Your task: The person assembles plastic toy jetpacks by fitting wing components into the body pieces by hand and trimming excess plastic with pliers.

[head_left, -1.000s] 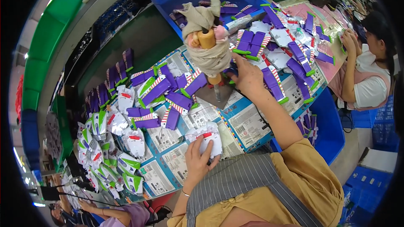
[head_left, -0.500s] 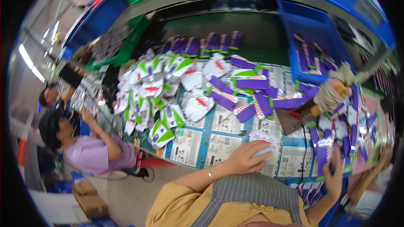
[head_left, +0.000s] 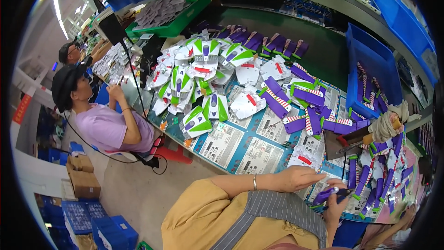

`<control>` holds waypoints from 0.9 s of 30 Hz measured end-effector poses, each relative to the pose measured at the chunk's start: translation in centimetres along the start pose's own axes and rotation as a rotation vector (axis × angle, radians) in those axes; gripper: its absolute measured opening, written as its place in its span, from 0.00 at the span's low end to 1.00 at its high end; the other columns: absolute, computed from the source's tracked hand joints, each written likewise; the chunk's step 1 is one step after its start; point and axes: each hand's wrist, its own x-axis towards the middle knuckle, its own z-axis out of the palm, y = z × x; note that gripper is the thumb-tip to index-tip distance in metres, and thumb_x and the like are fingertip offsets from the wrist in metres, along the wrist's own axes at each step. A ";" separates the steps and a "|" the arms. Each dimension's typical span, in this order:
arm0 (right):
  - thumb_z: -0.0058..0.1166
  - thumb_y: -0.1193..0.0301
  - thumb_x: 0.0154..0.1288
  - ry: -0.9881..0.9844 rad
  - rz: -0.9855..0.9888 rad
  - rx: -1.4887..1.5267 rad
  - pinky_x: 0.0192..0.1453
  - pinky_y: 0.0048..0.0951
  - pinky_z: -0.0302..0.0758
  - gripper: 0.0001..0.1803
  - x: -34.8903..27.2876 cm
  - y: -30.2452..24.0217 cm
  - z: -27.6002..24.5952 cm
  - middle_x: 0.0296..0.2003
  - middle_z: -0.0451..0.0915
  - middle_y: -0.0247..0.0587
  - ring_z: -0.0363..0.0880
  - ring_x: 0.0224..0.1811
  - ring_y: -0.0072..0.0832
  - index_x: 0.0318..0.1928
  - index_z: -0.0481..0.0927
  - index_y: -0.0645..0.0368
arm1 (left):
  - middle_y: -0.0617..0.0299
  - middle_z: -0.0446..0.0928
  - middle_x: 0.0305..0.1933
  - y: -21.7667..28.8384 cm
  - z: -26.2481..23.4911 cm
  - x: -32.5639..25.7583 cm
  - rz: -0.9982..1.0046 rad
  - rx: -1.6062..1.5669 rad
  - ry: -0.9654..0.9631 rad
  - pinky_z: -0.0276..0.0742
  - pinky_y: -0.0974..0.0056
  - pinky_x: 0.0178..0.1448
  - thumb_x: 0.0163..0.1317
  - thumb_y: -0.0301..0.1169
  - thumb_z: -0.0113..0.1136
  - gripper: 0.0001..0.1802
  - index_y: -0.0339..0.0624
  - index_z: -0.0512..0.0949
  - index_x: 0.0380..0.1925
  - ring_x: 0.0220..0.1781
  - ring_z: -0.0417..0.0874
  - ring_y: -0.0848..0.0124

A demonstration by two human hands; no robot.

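Before the striped apron (head_left: 277, 210): right hand (head_left: 334, 209) clamped on purple part (head_left: 323, 196)
Left hand (head_left: 296, 178): near it, fingers outstretched; cannot tell whether gripping
White shell (head_left: 300, 154): on printed sheets (head_left: 261, 156), just beyond left hand

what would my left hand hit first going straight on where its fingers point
Probably the thin black cord, then the purple parts beyond; depth is unclear, so the left hand may pass above both.

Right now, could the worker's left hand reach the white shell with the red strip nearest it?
Probably yes: the left hand looks empty, the white shell lies on the table just beyond it, and nothing seems to stand between them. The right hand holds a purple piece.
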 end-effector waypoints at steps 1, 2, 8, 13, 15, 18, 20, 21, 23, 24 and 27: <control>0.58 0.66 0.59 0.057 0.002 0.095 0.41 0.30 0.71 0.15 -0.1 -0.6 0.4 0.43 0.74 0.47 0.73 0.34 0.27 0.39 0.69 0.60 | 0.58 0.71 0.27 -0.1 -0.3 0.1 0.071 0.019 0.019 0.72 0.62 0.29 0.50 0.21 0.57 0.28 0.36 0.69 0.55 0.27 0.76 0.64; 0.60 0.66 0.56 0.054 -0.006 0.189 0.39 0.32 0.72 0.15 -0.2 -0.5 0.5 0.38 0.76 0.46 0.74 0.32 0.29 0.36 0.70 0.60 | 0.58 0.71 0.27 -0.2 -0.1 -0.2 0.066 0.017 0.021 0.72 0.62 0.29 0.50 0.21 0.57 0.28 0.36 0.69 0.55 0.27 0.76 0.64; 0.62 0.73 0.48 -0.203 0.127 -0.047 0.41 0.29 0.67 0.11 -0.3 -0.6 -0.5 0.31 0.73 0.38 0.71 0.36 0.29 0.31 0.74 0.61 | 0.61 0.73 0.32 -0.3 -0.6 -1.8 0.090 0.099 -0.047 0.72 0.58 0.39 0.50 0.24 0.57 0.27 0.40 0.71 0.54 0.34 0.77 0.62; 0.61 0.84 0.40 0.042 -0.300 -0.940 0.38 0.32 0.65 0.19 -0.3 1.3 -2.7 0.32 0.67 0.45 0.68 0.33 0.40 0.34 0.71 0.60 | 0.47 0.62 0.61 -0.7 -1.6 -3.0 -0.282 0.308 0.196 0.69 0.54 0.56 0.51 0.26 0.62 0.34 0.41 0.63 0.60 0.61 0.66 0.55; 0.62 0.83 0.34 -0.032 -0.350 -0.995 0.38 0.38 0.64 0.21 -0.5 3.0 -2.2 0.32 0.69 0.45 0.70 0.35 0.43 0.33 0.70 0.58 | 0.48 0.55 0.65 -1.1 -0.8 -3.2 -0.601 -0.080 0.273 0.70 0.56 0.57 0.54 0.24 0.60 0.40 0.43 0.54 0.66 0.63 0.64 0.58; 0.56 0.81 0.29 -0.116 -0.468 -1.013 0.37 0.40 0.65 0.21 0.1 5.3 -1.5 0.30 0.71 0.43 0.71 0.35 0.43 0.32 0.72 0.56 | 0.48 0.55 0.66 -1.6 -0.3 -2.7 -0.733 -0.254 0.268 0.68 0.60 0.58 0.53 0.24 0.59 0.43 0.41 0.48 0.68 0.63 0.63 0.57; 0.56 0.78 0.29 -0.145 -0.487 -1.056 0.37 0.41 0.66 0.20 1.0 5.5 -1.3 0.32 0.72 0.42 0.72 0.35 0.43 0.32 0.73 0.55 | 0.47 0.56 0.67 -2.7 0.2 -2.9 -0.749 -0.179 0.247 0.59 0.60 0.67 0.52 0.24 0.60 0.41 0.36 0.51 0.66 0.68 0.59 0.55; 0.55 0.79 0.30 -0.180 -0.506 -1.052 0.39 0.40 0.66 0.20 1.9 5.2 -1.0 0.33 0.73 0.42 0.72 0.38 0.42 0.33 0.73 0.55 | 0.46 0.58 0.66 -2.8 -0.1 -3.1 -0.742 -0.131 0.229 0.53 0.60 0.71 0.52 0.23 0.60 0.39 0.34 0.54 0.65 0.70 0.57 0.57; 0.54 0.78 0.35 -0.255 -0.555 -1.094 0.41 0.38 0.66 0.16 2.7 4.0 -0.9 0.33 0.73 0.39 0.73 0.38 0.39 0.33 0.73 0.55 | 0.51 0.62 0.65 -1.9 -1.0 -2.4 -0.824 -0.414 0.310 0.57 0.64 0.68 0.54 0.20 0.58 0.38 0.35 0.54 0.65 0.67 0.62 0.65; 0.53 0.75 0.40 -0.281 -0.610 -1.116 0.40 0.35 0.66 0.12 3.0 3.6 -0.9 0.33 0.73 0.37 0.73 0.37 0.35 0.32 0.73 0.55 | 0.53 0.64 0.63 -1.6 -1.3 -2.3 -0.894 -0.538 0.330 0.60 0.65 0.66 0.55 0.18 0.56 0.37 0.35 0.55 0.65 0.65 0.63 0.69; 0.53 0.73 0.46 -0.292 -0.652 -1.156 0.41 0.33 0.68 0.09 3.2 3.7 -1.0 0.32 0.74 0.34 0.75 0.36 0.30 0.33 0.74 0.53 | 0.50 0.63 0.65 -2.2 -1.0 -2.1 -0.630 -0.287 0.173 0.61 0.64 0.65 0.58 0.17 0.54 0.36 0.36 0.53 0.66 0.64 0.65 0.66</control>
